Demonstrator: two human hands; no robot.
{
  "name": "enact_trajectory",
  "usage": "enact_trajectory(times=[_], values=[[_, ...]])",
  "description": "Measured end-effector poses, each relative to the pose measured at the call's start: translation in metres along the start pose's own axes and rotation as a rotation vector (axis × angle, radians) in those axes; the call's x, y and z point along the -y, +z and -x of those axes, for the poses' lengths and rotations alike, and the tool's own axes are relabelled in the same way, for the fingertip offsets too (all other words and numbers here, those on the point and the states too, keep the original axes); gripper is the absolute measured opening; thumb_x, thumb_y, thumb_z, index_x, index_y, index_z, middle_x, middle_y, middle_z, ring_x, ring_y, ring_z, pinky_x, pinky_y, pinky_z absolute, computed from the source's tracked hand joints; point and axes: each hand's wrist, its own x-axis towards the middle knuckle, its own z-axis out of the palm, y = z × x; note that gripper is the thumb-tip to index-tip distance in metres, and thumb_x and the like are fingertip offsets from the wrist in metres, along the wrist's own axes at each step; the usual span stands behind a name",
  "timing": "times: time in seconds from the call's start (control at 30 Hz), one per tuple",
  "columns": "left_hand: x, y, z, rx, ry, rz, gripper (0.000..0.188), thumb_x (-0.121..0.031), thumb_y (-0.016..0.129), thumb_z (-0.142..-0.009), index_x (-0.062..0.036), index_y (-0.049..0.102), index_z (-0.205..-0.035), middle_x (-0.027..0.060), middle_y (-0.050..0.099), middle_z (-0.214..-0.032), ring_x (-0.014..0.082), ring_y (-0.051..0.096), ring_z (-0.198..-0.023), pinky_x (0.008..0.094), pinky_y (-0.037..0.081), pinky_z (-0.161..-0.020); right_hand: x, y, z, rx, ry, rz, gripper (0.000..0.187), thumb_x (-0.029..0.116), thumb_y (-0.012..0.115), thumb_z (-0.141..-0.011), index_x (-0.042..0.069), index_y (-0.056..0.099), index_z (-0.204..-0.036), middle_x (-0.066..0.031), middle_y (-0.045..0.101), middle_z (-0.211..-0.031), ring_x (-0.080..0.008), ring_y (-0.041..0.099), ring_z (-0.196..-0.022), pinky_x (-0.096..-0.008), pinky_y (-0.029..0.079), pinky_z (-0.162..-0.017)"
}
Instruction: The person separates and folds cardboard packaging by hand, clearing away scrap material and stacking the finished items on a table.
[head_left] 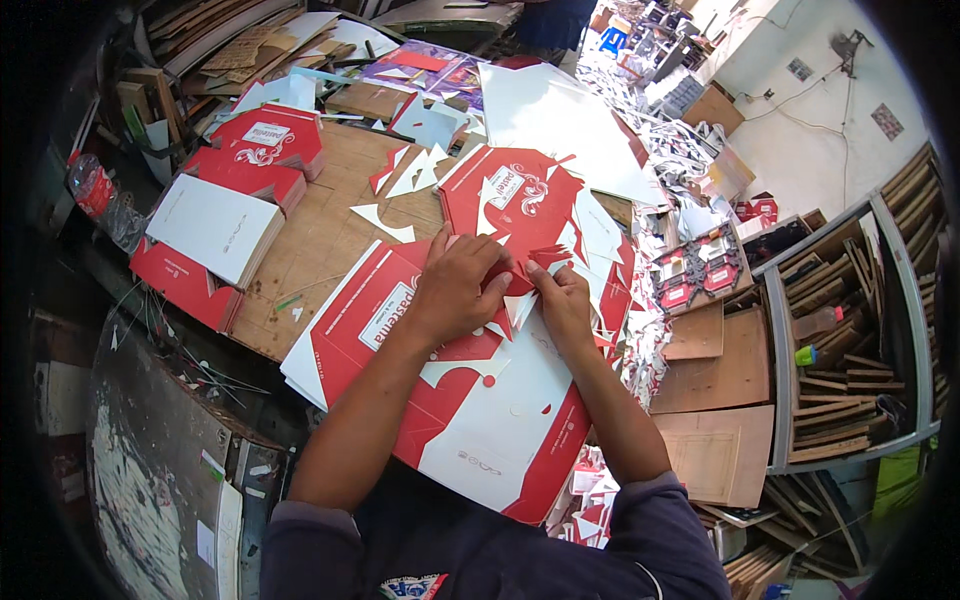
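Observation:
A stack of large red and white printed cardboard sheets (500,440), die-cut with curved outlines, lies on the table in front of me. On its far part rests a red cardboard blank (520,190) with a white label panel. My left hand (455,285) is closed at the blank's near edge, fingers curled and thumb pointing right. Close beside it, my right hand (562,300) pinches pointed red and white cardboard scraps (530,262) between thumb and fingers. The fingertips of both hands nearly meet, partly hiding the edges there.
Stacked cut blanks (215,225) stand at the left of the wooden table (335,210), near a plastic bottle (95,190). White offcuts (388,220) and a large white sheet (560,120) lie beyond. Scraps cover the floor at right, beside a shelf of wooden boards (850,340).

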Motion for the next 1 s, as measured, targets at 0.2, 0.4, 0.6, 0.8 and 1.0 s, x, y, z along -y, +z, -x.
enact_trajectory(times=[0.2, 0.4, 0.6, 0.8, 1.0], values=[[-0.012, 0.003, 0.000, -0.101, 0.061, 0.174, 0.014, -0.007, 0.065, -0.086, -0.0048, 0.059, -0.099, 0.0100, 0.064, -0.090, 0.0284, 0.063, -0.086, 0.0435, 0.048, -0.089, -0.013, 0.007, 0.004, -0.140, -0.134, -0.100, 0.044, 0.031, 0.071, -0.091, 0.003, 0.056, -0.060, -0.0002, 0.052, -0.054, -0.0068, 0.042, -0.051, -0.0288, 0.032, -0.046], [-0.008, 0.012, -0.003, -0.063, -0.016, 0.309, 0.012, -0.007, 0.061, -0.091, 0.0006, 0.059, -0.100, 0.0177, 0.063, -0.094, 0.0349, 0.064, -0.084, 0.0412, 0.050, -0.075, -0.013, 0.011, -0.007, -0.162, -0.170, 0.048, 0.044, 0.033, 0.071, -0.088, -0.001, 0.057, -0.063, -0.0062, 0.050, -0.051, -0.0113, 0.042, -0.050, -0.0352, 0.033, -0.046], [-0.003, 0.017, -0.005, -0.062, -0.134, 0.287, 0.018, -0.015, 0.054, -0.099, 0.0023, 0.057, -0.100, 0.0194, 0.062, -0.086, 0.0312, 0.062, -0.077, 0.0395, 0.048, -0.070, 0.021, 0.020, 0.027, -0.337, -0.957, 0.092, 0.032, 0.020, 0.069, -0.093, -0.001, 0.061, -0.072, -0.0077, 0.058, -0.057, -0.0103, 0.051, -0.053, -0.0302, 0.036, -0.047], [-0.008, 0.016, -0.001, -0.081, -0.035, 0.312, 0.020, -0.016, 0.055, -0.100, 0.0024, 0.057, -0.095, 0.0162, 0.062, -0.080, 0.0239, 0.060, -0.070, 0.0353, 0.047, -0.065, 0.003, 0.012, 0.003, -0.224, -0.141, 0.158, 0.046, 0.039, 0.069, -0.087, -0.002, 0.061, -0.067, -0.0181, 0.058, -0.060, -0.0283, 0.057, -0.057, -0.0408, 0.044, -0.054], [-0.021, 0.016, 0.000, -0.078, 0.022, 0.261, 0.015, -0.012, 0.066, -0.094, 0.0012, 0.058, -0.093, 0.0100, 0.064, -0.080, 0.0158, 0.059, -0.068, 0.0310, 0.047, -0.063, 0.013, 0.009, 0.002, -0.255, -0.063, 0.132, 0.050, 0.042, 0.068, -0.083, -0.003, 0.059, -0.062, -0.0197, 0.060, -0.061, -0.0311, 0.059, -0.058, -0.0437, 0.047, -0.060]])
